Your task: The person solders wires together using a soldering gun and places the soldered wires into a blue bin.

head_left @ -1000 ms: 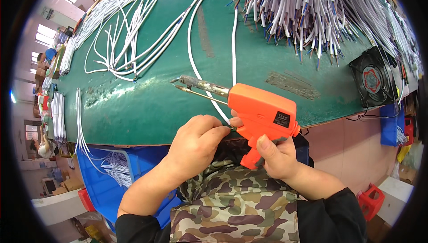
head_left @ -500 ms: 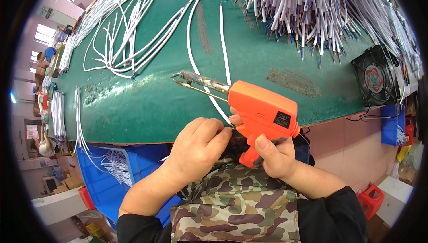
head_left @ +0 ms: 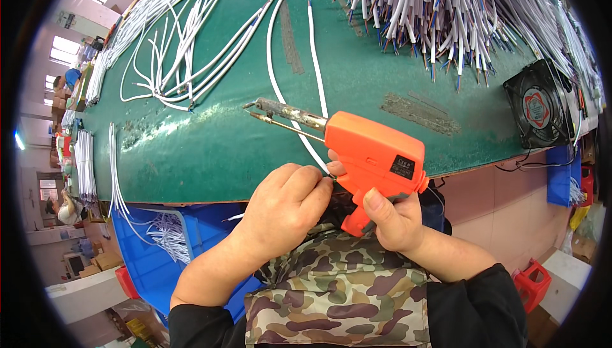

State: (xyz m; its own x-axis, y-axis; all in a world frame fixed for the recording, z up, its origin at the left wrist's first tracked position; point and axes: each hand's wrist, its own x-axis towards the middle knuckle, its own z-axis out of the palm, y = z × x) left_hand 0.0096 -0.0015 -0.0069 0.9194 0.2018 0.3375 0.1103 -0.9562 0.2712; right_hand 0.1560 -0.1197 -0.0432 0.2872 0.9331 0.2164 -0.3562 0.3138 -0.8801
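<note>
My left hand [head_left: 285,211] is closed in a pinch on a white cable [head_left: 273,75], near the cable's end at the table's front edge. A short white tip [head_left: 233,218] with bare wire sticks out left of this hand; whether it belongs to the same cable is hidden. Wrapped round the handle of an orange soldering gun [head_left: 373,144] is my right hand [head_left: 396,222]. The gun's metal barrel points left, above the left hand, with a thin tube beneath it. Fingers of the right hand reach behind the gun toward the pinched cable end. Another white cable [head_left: 317,61] lies just right of the first.
A green table [head_left: 210,156] carries loose white cables [head_left: 185,48] at left and a thick cable bundle [head_left: 440,10] at far right. A black fan [head_left: 539,105] stands at the right edge. Below the front edge sits a blue bin [head_left: 143,255] with cables in it.
The cable right of the pinched one has slid slightly left. Both hands and the soldering gun have barely moved. More of the white tip beside my left hand shows.
</note>
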